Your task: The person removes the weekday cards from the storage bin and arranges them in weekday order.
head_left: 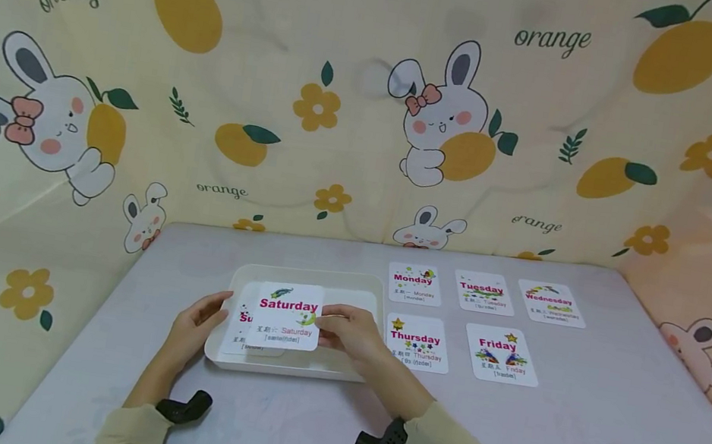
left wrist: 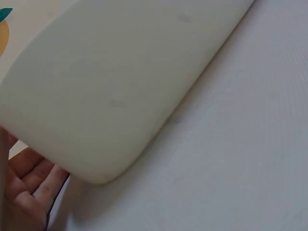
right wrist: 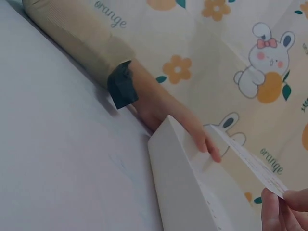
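My right hand (head_left: 353,333) pinches the right edge of the white "Saturday" card (head_left: 285,323) between thumb and fingers. The card stands tilted above the white tray (head_left: 334,368), and in the right wrist view the card (right wrist: 250,161) shows nearly edge-on. Partly covered by it, a "Su..." card (head_left: 236,338) lies in the tray's left part. My left hand (head_left: 191,332) rests against the tray's left side, fingertips right at the rim. In the left wrist view, the fingers of that hand (left wrist: 36,185) lie relaxed along the tray's outer wall (left wrist: 110,101).
Right of the tray, "Monday" (head_left: 415,284), "Tuesday" (head_left: 484,293) and "Wednesday" (head_left: 552,303) cards form a back row on the pale table (head_left: 297,428). "Thursday" (head_left: 424,343) and "Friday" (head_left: 502,355) cards lie in front of them. A patterned curtain (head_left: 373,17) surrounds the back and sides.
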Demonstrator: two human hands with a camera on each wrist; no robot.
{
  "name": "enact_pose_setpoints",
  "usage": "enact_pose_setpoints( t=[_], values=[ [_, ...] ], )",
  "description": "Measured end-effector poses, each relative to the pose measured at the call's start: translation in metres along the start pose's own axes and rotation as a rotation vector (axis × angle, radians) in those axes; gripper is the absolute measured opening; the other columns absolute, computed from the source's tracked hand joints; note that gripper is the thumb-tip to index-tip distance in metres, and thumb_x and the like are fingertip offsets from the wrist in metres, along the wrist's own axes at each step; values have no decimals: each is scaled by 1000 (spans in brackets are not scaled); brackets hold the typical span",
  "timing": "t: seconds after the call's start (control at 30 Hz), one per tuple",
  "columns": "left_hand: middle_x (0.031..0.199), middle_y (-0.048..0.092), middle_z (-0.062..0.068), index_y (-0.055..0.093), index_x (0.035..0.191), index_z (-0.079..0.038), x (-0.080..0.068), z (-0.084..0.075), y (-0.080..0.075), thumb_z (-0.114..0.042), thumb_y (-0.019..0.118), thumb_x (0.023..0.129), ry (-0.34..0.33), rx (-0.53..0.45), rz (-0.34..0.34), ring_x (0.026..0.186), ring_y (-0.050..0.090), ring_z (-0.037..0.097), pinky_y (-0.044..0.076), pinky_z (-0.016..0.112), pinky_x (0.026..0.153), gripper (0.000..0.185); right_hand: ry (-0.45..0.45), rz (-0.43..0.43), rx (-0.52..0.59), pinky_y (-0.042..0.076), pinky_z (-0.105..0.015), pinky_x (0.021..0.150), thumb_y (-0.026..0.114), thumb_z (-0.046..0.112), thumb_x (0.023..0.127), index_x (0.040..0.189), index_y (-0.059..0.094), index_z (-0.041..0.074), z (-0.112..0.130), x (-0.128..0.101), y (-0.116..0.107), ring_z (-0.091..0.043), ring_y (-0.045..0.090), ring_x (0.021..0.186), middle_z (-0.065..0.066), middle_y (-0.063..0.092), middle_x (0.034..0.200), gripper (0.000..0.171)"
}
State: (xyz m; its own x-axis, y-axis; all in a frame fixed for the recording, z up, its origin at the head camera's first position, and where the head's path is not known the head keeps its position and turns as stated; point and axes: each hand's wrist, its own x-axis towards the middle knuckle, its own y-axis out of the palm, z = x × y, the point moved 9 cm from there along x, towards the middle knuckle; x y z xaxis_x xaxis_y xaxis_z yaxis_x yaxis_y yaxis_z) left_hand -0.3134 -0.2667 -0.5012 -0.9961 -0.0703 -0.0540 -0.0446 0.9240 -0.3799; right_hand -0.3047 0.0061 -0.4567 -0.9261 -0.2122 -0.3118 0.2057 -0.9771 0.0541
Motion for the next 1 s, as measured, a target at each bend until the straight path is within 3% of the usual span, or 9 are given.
enact_pose_setpoints(
  t=[0.1,0.27,0.33,0.4,0.47,0.6,0.67,0.87,1.0],
  values=[
    [152,43,9,48,141,-15,0,1,0,-25,53,99,-2,5,0,143,40,26,34,-4,91,43,-10,8,-10,58,-19,67,62,7,89,114,61,-5,2,-4,-5,-8,64,69,-14,71,101,28],
    [152,42,8,48,141,-16,0,1,0,-24,52,99,-9,7,2,143,40,24,36,28,116,42,-16,14,-25,57,-19,67,62,6,88,112,61,-6,3,-12,-12,-9,63,69,-9,69,93,27],
    [153,42,8,47,141,-16,1,1,0,-23,52,99,-6,-2,3,143,39,24,32,40,118,42,-16,11,-28,57,-19,66,62,6,88,112,61,-5,3,-14,-15,-9,63,69,-8,69,92,26],
    [153,42,8,47,141,-15,1,0,0,-22,52,99,-3,-8,3,143,39,25,31,43,119,42,-21,5,-36,57,-19,66,62,6,88,112,62,-6,4,-17,-20,-9,63,70,-7,69,91,27],
    [153,41,8,47,141,-16,1,0,1,-23,52,100,-4,-5,4,143,39,25,33,37,118,42,-14,0,-36,57,-19,67,62,6,88,112,62,-5,4,-19,-24,-9,63,70,-7,69,91,27],
    [153,42,8,47,141,-16,1,1,1,-24,52,99,-9,-8,5,143,39,25,39,7,103,42,-11,3,-45,57,-19,69,62,7,88,115,60,-6,2,-24,-34,-8,62,71,-4,69,90,30],
    [153,42,8,48,141,-16,0,1,1,-24,52,99,-12,-7,4,143,39,25,37,4,101,42,-6,4,-37,57,-18,69,62,8,88,116,59,-7,0,-26,-39,-7,63,71,-2,69,88,32],
    [154,40,9,47,141,-15,-1,0,1,-23,52,99,-14,-23,8,145,36,27,31,41,119,43,-4,0,-27,56,-17,69,61,8,89,119,57,-8,-3,-33,-54,-7,63,73,1,68,86,34],
    [154,40,9,46,142,-15,0,0,1,-23,51,100,-10,-23,8,145,36,27,30,44,120,43,8,-18,-24,55,-16,68,61,9,89,119,56,-7,-5,-36,-66,-7,62,73,2,66,84,34]
  ],
)
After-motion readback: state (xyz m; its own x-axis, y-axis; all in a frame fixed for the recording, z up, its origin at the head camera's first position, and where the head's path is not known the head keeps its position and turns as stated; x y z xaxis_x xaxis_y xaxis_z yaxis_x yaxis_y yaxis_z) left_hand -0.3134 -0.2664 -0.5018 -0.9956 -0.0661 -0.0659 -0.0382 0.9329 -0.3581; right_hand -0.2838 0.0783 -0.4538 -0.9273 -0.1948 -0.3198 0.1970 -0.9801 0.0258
